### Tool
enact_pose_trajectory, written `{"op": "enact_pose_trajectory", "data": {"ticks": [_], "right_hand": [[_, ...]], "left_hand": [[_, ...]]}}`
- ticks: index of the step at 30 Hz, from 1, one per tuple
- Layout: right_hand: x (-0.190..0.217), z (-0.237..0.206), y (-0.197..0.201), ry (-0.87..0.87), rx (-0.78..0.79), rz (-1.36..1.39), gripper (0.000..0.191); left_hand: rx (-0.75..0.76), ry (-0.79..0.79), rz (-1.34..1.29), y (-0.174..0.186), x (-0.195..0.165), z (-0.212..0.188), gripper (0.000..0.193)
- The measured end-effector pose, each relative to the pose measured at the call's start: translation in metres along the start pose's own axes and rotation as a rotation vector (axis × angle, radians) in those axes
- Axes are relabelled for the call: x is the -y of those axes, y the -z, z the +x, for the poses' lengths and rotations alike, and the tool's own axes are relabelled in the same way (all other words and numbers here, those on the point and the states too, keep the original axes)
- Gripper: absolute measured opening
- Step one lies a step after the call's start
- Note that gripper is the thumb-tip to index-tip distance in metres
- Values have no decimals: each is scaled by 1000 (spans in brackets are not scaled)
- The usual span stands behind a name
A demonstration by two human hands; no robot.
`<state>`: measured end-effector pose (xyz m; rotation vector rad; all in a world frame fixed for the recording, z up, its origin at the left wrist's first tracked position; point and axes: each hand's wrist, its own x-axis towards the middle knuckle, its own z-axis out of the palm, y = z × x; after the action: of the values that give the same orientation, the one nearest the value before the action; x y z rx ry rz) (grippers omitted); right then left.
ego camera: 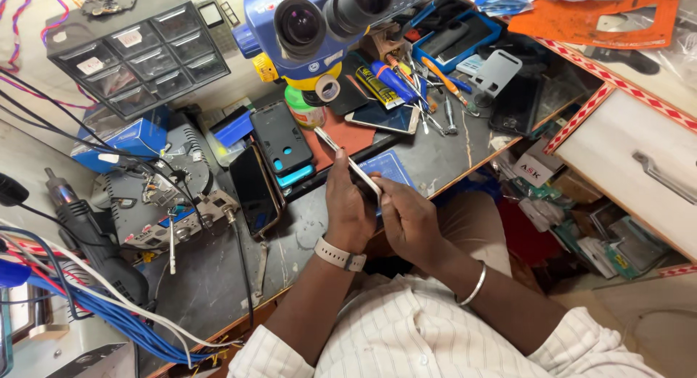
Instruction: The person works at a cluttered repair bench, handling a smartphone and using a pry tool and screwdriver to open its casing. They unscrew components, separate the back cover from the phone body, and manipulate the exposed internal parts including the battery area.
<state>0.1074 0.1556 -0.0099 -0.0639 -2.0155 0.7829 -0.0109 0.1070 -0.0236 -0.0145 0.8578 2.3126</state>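
The left hand (347, 204) and the right hand (406, 220) meet over the front edge of the dark, scratched workbench (210, 276). Both hold one thin, flat phone with a pale edge (350, 162), seen almost side-on, so it looks like a long slim strip. The left fingers are curled tight around its lower part. The right fingers pinch its near end from the other side. The phone's far end sticks up and away, over a rust-red rubber mat (347, 135).

The left wrist wears a watch with a pale band (340, 255), and the right wrist has a thin silver bangle (473, 285).

Just beside the left hand lie a black phone back with a teal bottom (282, 142) and a dark phone with a shiny gold rim (254, 189) (they lie side by side). A big blue microscope with two black eyepieces (319, 22) hangs above the mat. A grey box of small clear drawers (141, 48) sits at the far left. Blue cables (109, 313) run along the near left corner.
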Motion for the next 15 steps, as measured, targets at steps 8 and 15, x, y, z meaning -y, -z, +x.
{"op": "enact_pose_trajectory", "data": {"ticks": [8,15], "right_hand": [[1,1,-2,56,-34,-76,19],[-6,4,0,54,32,-63,17]], "left_hand": [[-41,-39,-20,0,8,-5,43],[-68,-57,-44,5,10,-1,47]]}}
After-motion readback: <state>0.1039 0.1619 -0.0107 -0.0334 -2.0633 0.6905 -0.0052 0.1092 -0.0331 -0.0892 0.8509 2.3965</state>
